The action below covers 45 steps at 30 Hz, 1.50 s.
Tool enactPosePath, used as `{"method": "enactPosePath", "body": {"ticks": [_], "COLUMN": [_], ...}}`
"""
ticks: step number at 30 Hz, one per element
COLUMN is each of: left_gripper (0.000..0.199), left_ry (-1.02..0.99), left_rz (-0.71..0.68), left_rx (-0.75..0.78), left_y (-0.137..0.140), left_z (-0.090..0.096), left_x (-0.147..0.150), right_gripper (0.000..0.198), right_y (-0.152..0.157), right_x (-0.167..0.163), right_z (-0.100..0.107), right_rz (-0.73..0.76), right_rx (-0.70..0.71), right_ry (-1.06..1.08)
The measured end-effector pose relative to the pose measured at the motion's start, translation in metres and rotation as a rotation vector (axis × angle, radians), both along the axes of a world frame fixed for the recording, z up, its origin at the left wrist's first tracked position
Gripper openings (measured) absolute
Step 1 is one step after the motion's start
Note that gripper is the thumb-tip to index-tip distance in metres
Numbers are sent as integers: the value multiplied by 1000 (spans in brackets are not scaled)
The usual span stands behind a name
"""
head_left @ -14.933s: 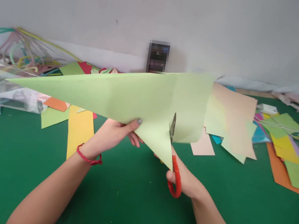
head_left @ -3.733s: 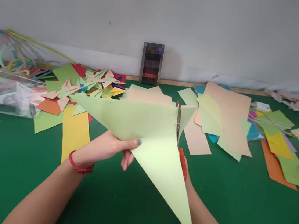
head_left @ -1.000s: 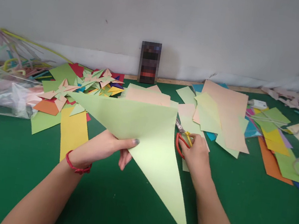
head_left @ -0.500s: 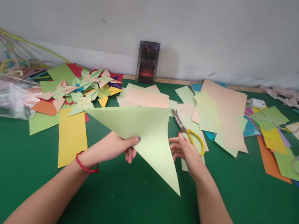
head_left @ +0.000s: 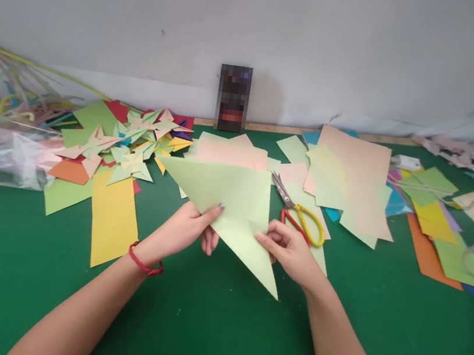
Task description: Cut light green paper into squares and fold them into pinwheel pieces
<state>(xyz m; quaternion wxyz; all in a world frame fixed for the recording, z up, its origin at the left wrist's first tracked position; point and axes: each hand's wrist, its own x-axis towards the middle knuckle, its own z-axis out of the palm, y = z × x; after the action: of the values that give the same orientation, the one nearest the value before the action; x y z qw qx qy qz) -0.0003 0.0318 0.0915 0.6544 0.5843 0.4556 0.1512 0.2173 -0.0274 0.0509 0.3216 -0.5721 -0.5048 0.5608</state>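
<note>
A light green sheet of paper [head_left: 235,192], folded into a triangle, is held above the table between both hands. My left hand [head_left: 194,227] pinches its lower slanted edge, thumb on top and fingers underneath. My right hand [head_left: 288,249] is closed on the right edge, its thumb pressed on the paper's face; most of its fingertips are behind the sheet. Just beyond my right hand lie scissors [head_left: 292,204] with one yellow and one red handle, their blades pointing up and left. A red cord bracelet circles my left wrist.
Folded paper stars [head_left: 133,166] pile up at the left, beside a yellow sheet [head_left: 113,225] and a clear plastic bag [head_left: 6,151]. Pink and green sheets [head_left: 347,175] lie at the back right, coloured papers [head_left: 437,223] farther right. A dark blurred-out object [head_left: 233,97] stands by the wall.
My right hand has moved in from beside the paper and taken hold of its right edge. The paper has shifted slightly, its left tip moving right and its lower tip rising.
</note>
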Motion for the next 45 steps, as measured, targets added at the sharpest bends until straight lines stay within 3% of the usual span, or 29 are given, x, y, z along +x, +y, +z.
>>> {"method": "enactPosePath", "body": {"ticks": [9,13,18,23,28,34,45], "left_gripper": [46,37,47,43,47,33,25], "left_ry": [2,1,-9,-45,-54,62,-25], "left_rz": [-125,-134,-253,-233,-273,-73,199], "left_rx": [-107,-97,-58,-121,-91,89,116], "left_y": [-4,-5,-5,-7,-9,-6,2], "left_z": [-5,-8,-12,-12,-12,-11,-8], "left_x": [0,3,7,9,9,8,5], "right_gripper": [30,27,29,26,25,30,27], "right_y": [1,1,2,1,-2,-3,-1], "right_x": [1,1,0,-3,-5,-3,-1], "right_z": [-5,-3,-4,-7,-7,-8,-8], "right_rz": [-113,-187,-281,-297,-304,-304,-282], "right_rx": [-7,56,119,115,109,134,145], "right_ry": [49,51,34,46,65,-10,-1]}}
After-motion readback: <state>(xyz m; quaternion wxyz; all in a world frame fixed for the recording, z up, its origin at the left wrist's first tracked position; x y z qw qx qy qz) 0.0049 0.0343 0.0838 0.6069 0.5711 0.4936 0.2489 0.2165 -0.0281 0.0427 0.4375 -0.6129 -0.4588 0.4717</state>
